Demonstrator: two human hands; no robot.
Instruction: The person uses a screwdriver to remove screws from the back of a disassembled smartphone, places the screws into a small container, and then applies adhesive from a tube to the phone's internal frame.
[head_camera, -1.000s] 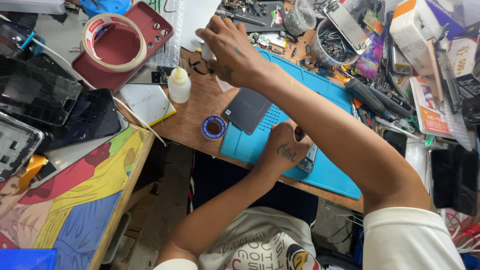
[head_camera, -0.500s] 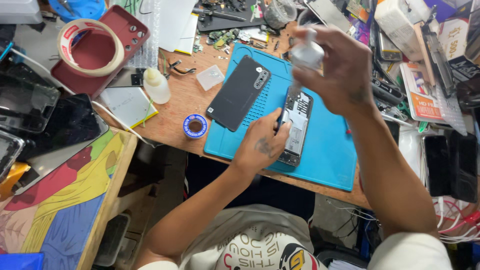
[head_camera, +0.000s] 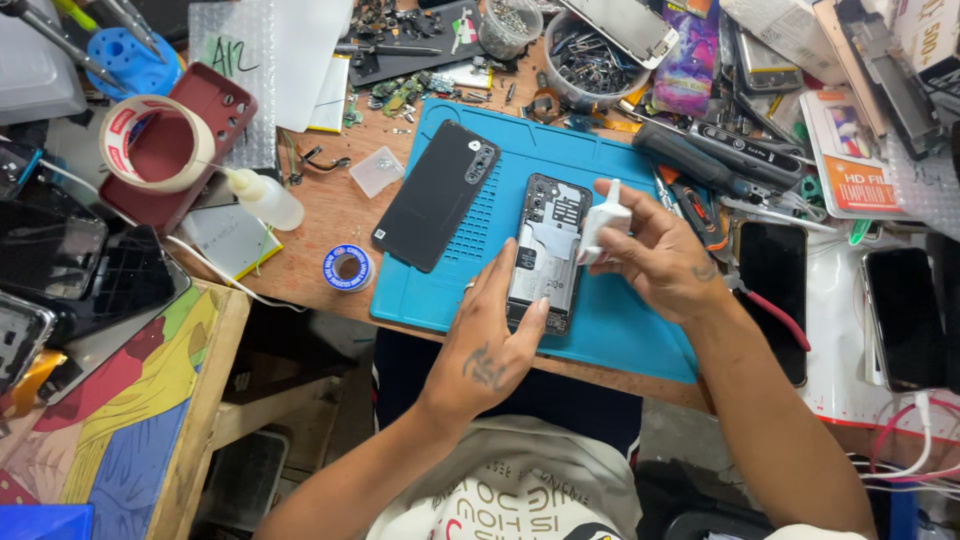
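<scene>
Blue mat (head_camera: 640, 330), right hand (head_camera: 655, 255) pinching small white bottle (head_camera: 603, 215) now lowered over opened phone (head_camera: 545, 250), left hand (head_camera: 490, 335) spread steadying it

- Left hand (head_camera: 492, 335) laid palm down, fingers (head_camera: 500, 275) extended flat and slightly spread, forearm reaching up from lower centre.
- Right hand (head_camera: 655, 258) curled in a pinch grip, wrist bent inward, forearm angled in from lower right.

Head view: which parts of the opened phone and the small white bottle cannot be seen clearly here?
- Opened phone: lower left edge hidden under the left hand; board parts too small to identify.
- Small white bottle: body partly wrapped by the right hand; whether its tip touches the phone cannot be told.
- Black back cover: its underside faces down on the blue mat.
</scene>
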